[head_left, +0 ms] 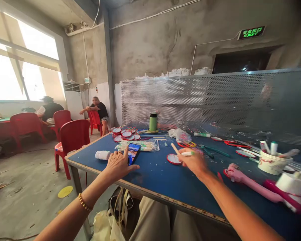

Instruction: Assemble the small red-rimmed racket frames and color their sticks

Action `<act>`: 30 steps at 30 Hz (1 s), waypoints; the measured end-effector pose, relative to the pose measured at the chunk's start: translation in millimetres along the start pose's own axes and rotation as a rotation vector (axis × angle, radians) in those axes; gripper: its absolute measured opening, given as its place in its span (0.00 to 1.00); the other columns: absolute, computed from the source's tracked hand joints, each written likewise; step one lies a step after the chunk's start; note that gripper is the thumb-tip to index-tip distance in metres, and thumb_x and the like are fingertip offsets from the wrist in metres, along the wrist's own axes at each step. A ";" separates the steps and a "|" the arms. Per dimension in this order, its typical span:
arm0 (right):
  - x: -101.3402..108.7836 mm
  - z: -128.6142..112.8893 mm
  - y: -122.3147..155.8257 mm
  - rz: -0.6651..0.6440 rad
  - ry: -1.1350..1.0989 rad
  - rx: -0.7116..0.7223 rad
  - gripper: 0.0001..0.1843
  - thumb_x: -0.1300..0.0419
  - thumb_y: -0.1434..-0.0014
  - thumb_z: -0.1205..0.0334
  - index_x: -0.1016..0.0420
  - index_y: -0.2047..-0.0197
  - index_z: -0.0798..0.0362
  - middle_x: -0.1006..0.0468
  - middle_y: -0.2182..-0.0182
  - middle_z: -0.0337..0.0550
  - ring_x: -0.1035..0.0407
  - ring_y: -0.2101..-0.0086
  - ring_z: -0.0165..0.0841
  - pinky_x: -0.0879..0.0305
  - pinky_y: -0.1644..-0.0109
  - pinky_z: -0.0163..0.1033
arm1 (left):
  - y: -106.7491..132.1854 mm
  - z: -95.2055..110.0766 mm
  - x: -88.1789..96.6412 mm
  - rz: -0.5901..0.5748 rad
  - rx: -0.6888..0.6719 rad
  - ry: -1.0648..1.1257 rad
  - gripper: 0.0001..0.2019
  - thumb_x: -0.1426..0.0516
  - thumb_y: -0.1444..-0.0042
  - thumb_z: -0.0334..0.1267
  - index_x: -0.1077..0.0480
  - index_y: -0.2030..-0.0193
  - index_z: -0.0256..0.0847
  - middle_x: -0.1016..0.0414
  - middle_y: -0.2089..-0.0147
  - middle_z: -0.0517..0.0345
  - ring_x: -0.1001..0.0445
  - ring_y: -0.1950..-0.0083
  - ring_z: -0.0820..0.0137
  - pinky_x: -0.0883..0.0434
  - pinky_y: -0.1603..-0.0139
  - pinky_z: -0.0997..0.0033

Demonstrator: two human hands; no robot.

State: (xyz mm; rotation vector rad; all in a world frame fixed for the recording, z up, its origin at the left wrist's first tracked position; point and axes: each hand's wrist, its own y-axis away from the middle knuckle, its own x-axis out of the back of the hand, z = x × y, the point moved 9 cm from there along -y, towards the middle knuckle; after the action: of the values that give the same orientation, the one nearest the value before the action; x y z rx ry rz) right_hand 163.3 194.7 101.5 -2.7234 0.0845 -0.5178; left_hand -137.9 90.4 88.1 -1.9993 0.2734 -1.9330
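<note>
My left hand (119, 162) reaches over a smartphone (133, 153) with its screen lit. Its fingers are spread, the index finger at the phone's edge; whether it presses the screen I cannot tell. A white bottle (102, 155) lies on its side by the left fingertips. My right hand (194, 162) is closed round a white marker pen (188, 153). From the same hand a pale stick (175, 148) points up and left. Just under these fingers is a round white disc with a red rim (173, 159), partly hidden by the hand.
On the blue table (150, 177) are a pile of red-rimmed discs (126, 134), bagged sticks (145, 146), a green flask (153, 122), green-handled pliers (215, 151), a cup of pens (272, 162) and a pink tool (253, 185). A perforated metal panel (165, 100) stands behind. Two people sit further left.
</note>
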 end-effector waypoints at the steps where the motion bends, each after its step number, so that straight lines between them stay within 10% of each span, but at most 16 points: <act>1: -2.4 0.8 0.5 -0.029 0.103 0.020 0.04 0.38 0.58 0.61 0.26 0.76 0.52 0.27 0.85 0.35 0.36 0.86 0.29 0.44 0.82 0.32 | -0.6 4.0 -2.1 -0.006 0.000 -0.015 0.45 0.47 0.46 0.65 0.43 0.33 0.28 0.25 0.52 0.30 0.27 0.48 0.44 0.35 0.51 0.54; 18: 28.3 -14.8 42.9 0.098 1.174 0.230 0.13 0.47 0.35 0.55 0.25 0.66 0.50 0.18 0.70 0.49 0.25 0.71 0.39 0.58 0.74 0.38 | 3.8 -1.9 -4.3 -0.020 0.105 -0.055 0.43 0.48 0.45 0.55 0.49 0.31 0.22 0.24 0.56 0.32 0.24 0.52 0.48 0.35 0.52 0.57; 23: 7.9 -54.4 40.4 0.108 0.751 0.312 0.16 0.48 0.34 0.50 0.22 0.61 0.47 0.20 0.76 0.43 0.27 0.77 0.34 0.48 0.75 0.35 | 13.3 -4.6 -1.3 -0.029 0.102 0.060 0.44 0.46 0.46 0.52 0.52 0.31 0.18 0.24 0.57 0.33 0.26 0.51 0.49 0.35 0.50 0.58; 30: -103.3 -54.6 21.3 -0.194 -0.105 0.059 0.09 0.37 0.44 0.54 0.27 0.68 0.51 0.24 0.79 0.35 0.29 0.83 0.28 0.39 0.83 0.28 | 17.8 -20.1 5.7 -0.006 0.204 0.181 0.43 0.46 0.46 0.49 0.52 0.31 0.20 0.25 0.55 0.32 0.25 0.50 0.48 0.34 0.52 0.58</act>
State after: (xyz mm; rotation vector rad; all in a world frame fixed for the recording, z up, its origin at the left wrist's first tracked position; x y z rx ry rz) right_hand 47.5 169.0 105.5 -2.7092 -0.2201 -0.4213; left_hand -155.8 69.6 87.0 -1.7024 0.1090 -2.0586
